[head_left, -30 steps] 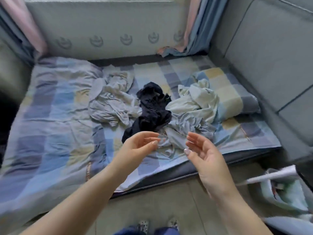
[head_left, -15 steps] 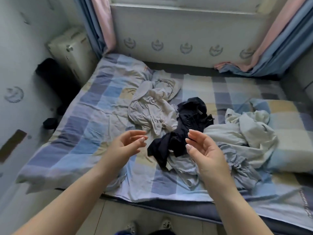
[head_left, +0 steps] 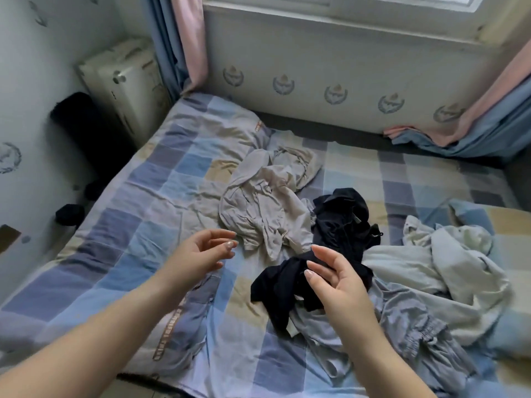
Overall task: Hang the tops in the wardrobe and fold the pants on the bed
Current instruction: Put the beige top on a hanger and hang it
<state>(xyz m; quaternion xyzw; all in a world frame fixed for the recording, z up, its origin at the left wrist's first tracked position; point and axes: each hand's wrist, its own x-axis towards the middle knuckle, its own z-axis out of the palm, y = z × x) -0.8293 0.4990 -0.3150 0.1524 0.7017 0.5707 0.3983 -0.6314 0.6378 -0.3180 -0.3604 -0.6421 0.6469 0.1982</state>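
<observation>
We take the black garment as our landmark: it lies crumpled near the middle of the bed, its long axis running from the far end by the window down toward us, the near end spilling out just under our right hand. That hand hovers over this near end, fingers loosely curled and holding nothing; whether they brush the cloth we cannot tell. Our left hand hangs left of the garment, apart from it, fingers relaxed and empty. The beige garment sits just left of the black one, touching it; the pale grey clothes lie to its right. We judge the right hand nearer, needing only to drop onto the near end.
</observation>
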